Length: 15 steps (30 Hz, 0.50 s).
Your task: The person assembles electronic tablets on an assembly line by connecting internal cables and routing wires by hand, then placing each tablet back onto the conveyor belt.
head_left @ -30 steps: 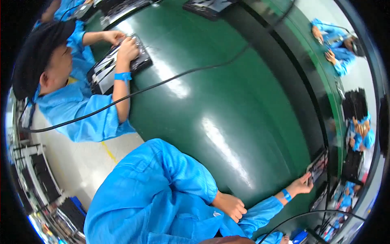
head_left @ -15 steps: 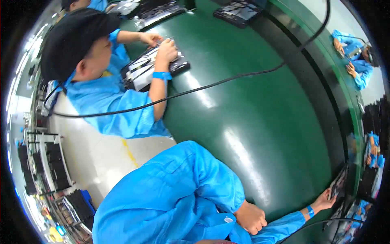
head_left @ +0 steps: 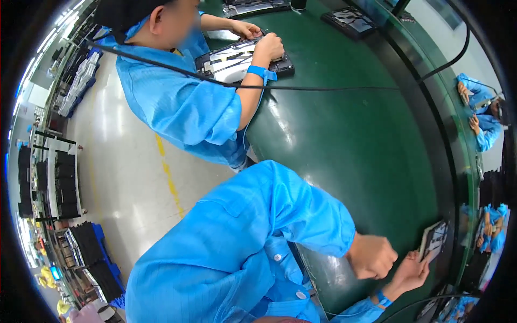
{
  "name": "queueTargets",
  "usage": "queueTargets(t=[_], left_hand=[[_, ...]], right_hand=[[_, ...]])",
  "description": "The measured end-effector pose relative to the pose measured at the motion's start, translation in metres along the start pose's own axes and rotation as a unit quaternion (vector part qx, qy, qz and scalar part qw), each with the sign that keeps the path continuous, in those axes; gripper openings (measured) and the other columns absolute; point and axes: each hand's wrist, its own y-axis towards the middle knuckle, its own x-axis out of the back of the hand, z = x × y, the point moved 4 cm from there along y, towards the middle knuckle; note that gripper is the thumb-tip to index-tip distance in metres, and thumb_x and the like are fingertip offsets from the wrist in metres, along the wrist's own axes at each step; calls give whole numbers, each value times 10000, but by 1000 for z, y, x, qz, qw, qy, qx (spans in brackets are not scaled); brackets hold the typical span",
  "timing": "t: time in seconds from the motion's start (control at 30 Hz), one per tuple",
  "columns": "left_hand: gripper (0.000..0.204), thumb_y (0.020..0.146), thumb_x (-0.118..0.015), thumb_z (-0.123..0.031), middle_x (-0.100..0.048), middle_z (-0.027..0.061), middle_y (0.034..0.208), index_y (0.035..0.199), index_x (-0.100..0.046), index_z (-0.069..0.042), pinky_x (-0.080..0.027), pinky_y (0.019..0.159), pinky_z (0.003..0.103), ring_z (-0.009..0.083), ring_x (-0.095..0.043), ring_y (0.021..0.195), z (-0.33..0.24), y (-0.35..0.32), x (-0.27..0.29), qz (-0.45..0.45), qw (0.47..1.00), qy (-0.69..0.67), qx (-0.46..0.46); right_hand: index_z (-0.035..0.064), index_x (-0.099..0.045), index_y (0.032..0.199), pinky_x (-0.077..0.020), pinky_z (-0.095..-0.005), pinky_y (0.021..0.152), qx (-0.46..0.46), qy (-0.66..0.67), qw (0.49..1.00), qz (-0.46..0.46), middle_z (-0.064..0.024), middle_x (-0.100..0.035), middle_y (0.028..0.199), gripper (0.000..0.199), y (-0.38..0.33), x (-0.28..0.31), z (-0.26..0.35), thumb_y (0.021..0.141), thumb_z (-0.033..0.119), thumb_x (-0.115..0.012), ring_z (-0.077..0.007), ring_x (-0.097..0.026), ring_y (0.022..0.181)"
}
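Note:
At the lower right, my left hand [head_left: 372,256] is curled into a fist over the green table; whatever it may hold is hidden. Close beside it, my right hand [head_left: 410,272], with a blue band at the wrist, grips the near edge of a flat electronic device [head_left: 434,240]. That device is tilted up and shows white and black inner parts, like an opened laptop base. My left hand is apart from it.
A co-worker [head_left: 183,107] in blue handles an opened device [head_left: 229,63] at the far left of the green table [head_left: 334,140]. Another device [head_left: 350,21] lies at the back. A black cable [head_left: 334,88] crosses the view. Racks [head_left: 64,177] stand at left.
My left hand has moved right, close to my right hand. The device in my right hand now shows more of its inner face. The whole view has shifted, with the co-worker appearing farther right and higher.

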Motion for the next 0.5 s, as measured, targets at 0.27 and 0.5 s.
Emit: queueTargets(t=[0.27,0.5], left_hand=[[508,657,-628,16,-617,201,1242,1153,-668,-86,-473,1093,549,449,-573,1218,56,33,92,-156,953,222,132],[704,890,-607,3,-420,271,1647,1576,-451,10,-286,1339,491,426,-375,1582,79,-12,151,-117,883,208,403]], right_hand=[[137,-48,1807,-445,-343,790,-74,-86,993,31,-78,-557,1066,1151,-122,-122,-72,887,291,-723,-209,-539,934],[208,24,1807,-607,-444,832,-310,12,946,97,-396,-258,1728,1331,-129,-172,-116,754,338,-779,-325,-699,951]])
